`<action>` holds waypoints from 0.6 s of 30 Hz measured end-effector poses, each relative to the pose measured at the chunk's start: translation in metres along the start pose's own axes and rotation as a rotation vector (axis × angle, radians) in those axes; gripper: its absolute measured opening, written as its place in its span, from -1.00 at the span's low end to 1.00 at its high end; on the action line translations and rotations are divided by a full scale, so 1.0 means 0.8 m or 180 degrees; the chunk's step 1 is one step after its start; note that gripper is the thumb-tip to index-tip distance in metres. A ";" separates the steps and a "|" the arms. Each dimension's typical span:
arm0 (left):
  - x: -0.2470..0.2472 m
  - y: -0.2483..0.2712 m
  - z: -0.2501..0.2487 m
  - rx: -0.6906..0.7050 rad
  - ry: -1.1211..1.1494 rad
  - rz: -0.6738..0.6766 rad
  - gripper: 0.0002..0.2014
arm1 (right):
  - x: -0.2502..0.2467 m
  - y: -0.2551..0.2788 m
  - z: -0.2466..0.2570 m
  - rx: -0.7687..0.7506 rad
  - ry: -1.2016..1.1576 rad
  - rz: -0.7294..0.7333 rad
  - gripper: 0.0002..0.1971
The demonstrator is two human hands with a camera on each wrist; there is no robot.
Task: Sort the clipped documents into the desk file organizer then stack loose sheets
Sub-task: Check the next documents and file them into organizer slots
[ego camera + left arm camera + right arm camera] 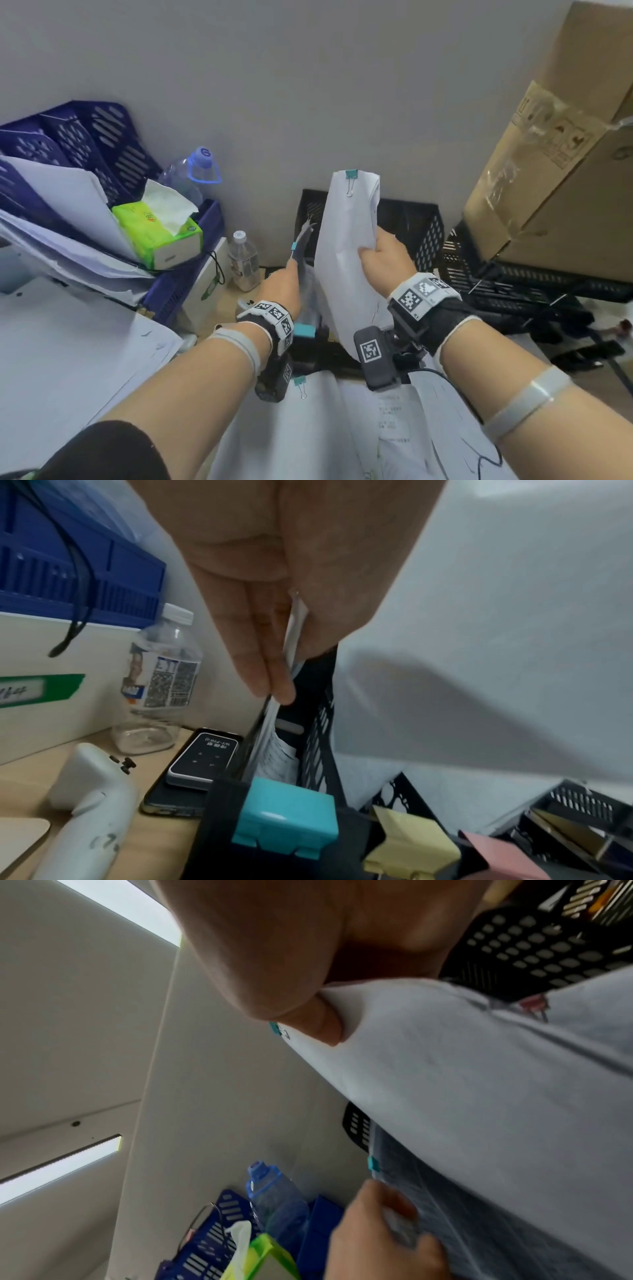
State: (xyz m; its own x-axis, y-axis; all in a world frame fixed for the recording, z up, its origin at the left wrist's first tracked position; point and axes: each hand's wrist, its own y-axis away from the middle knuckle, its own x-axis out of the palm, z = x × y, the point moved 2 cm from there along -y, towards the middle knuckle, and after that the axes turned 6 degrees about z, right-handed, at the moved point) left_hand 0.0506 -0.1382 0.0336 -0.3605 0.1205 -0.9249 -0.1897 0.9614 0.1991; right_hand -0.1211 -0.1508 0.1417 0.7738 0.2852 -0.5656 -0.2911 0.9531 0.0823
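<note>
My right hand (378,253) grips a white clipped document (342,240) and holds it upright over the black desk file organizer (426,233); a teal binder clip (351,174) sits on its top edge. In the right wrist view the thumb (320,1020) presses the document (462,1083). My left hand (282,282) pinches a second clipped document (304,241) standing in the organizer's leftmost slot. In the left wrist view the fingers (270,669) lie along that document (270,739) against the slot wall (318,737). Loose sheets (342,431) lie below my wrists.
A blue file organizer (85,137) stuffed with paper, a green tissue pack (161,236) and two bottles (245,260) stand at the left. A cardboard box (565,154) and black trays (513,284) fill the right. Teal (286,815), yellow (411,842) and pink (507,859) clips sit on the organizer's front.
</note>
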 end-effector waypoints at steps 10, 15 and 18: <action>-0.034 0.005 0.003 0.0181 0.0534 -0.0368 -0.74 | 0.099 -0.055 -0.023 0.0707 0.0209 0.0194 -0.65; -0.035 0.013 0.006 0.0234 0.0615 -0.0369 -0.75 | 0.129 -0.060 -0.039 0.0790 0.0182 0.0197 -0.74; -0.033 0.015 0.009 0.0224 0.0776 -0.0393 -0.77 | 0.135 -0.062 -0.039 0.0714 0.0717 0.0243 -0.72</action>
State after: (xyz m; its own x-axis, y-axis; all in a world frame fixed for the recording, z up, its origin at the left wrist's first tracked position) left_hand 0.0641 -0.1279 0.0582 -0.5494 -0.0536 -0.8338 -0.1852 0.9809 0.0589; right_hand -0.0405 -0.1707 0.0508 0.6034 0.3510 -0.7161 -0.1929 0.9355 0.2960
